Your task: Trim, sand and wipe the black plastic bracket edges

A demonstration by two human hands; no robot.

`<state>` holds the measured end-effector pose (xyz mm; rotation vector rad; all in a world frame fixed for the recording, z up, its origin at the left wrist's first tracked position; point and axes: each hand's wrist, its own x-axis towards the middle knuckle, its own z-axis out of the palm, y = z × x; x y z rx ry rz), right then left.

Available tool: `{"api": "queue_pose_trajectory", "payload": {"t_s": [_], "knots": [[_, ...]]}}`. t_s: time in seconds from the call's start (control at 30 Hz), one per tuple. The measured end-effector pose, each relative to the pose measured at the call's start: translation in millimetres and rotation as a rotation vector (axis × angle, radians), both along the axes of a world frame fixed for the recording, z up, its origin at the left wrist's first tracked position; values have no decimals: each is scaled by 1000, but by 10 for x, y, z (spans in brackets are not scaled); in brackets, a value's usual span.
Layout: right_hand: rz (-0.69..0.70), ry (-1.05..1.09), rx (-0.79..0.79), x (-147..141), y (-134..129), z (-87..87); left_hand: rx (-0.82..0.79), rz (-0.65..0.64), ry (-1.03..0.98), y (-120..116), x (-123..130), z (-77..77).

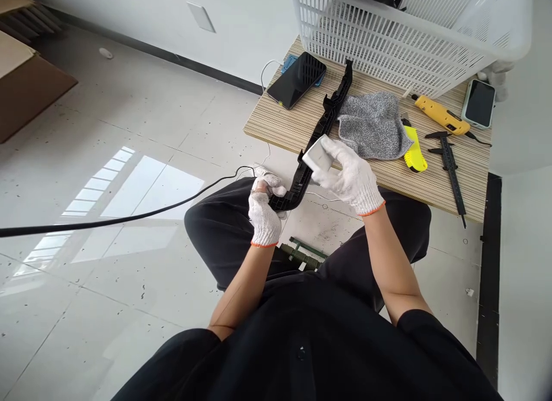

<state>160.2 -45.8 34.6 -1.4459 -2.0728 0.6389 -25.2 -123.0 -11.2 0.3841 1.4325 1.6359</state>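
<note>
Left hand (264, 212), gloved, low over the left knee: forearm angled up from the body, fingers curled, grasping the near end of the black strip (326, 120). Right hand (347, 177), also gloved, a little higher, just off the near edge of the table (280, 125); forearm slants up and inward, thumb and fingers closed on a white block (318, 156) beside the strip. Whether block and strip touch, cannot tell. Strip runs from the left knee across the near edge toward the basket (388, 50) at the far edge. Phone (297, 79) left of it, toward the left edge; grey cloth (374, 126) right. Caliper (449, 165) near the near right corner.
</note>
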Motion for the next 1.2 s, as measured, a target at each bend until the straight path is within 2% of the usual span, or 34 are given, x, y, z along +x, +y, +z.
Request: {"api": "queue_pose_trajectory", "payload": {"t_s": [0.1, 0.23, 0.3, 0.33, 0.4, 0.47, 0.53, 0.7, 0.93, 1.07, 1.2], "knots": [[-154, 124, 39, -5, 84, 28, 43, -33, 7, -4, 1, -2], [-401, 240, 18, 3, 203, 65, 22, -14, 7, 1, -3, -3], [-459, 351, 15, 15, 217, 80, -2, 2, 17, 6, -4, -5], [-453, 410, 10, 20, 209, 88, -12, 8, 20, 8, -4, -6], [-343, 447, -69, 18, 176, 101, -18, 12, 21, 12, -1, -6], [-171, 358, -189, -4, 150, 99, -16, 5, 20, 13, 6, -1], [-96, 227, -220, -46, 158, 77, -25, 9, 28, 12, 13, 8], [-138, 134, -69, -140, 240, 20, -73, 51, 43, 9, 23, 17], [-96, 3, -120, -145, 46, 81, -29, 18, 15, 12, 12, -2], [-25, -62, -160, -148, -35, 34, -24, 13, 16, 13, 11, -11], [-35, -24, -155, -137, -54, -4, -50, 34, 37, 14, -4, -47]]}}
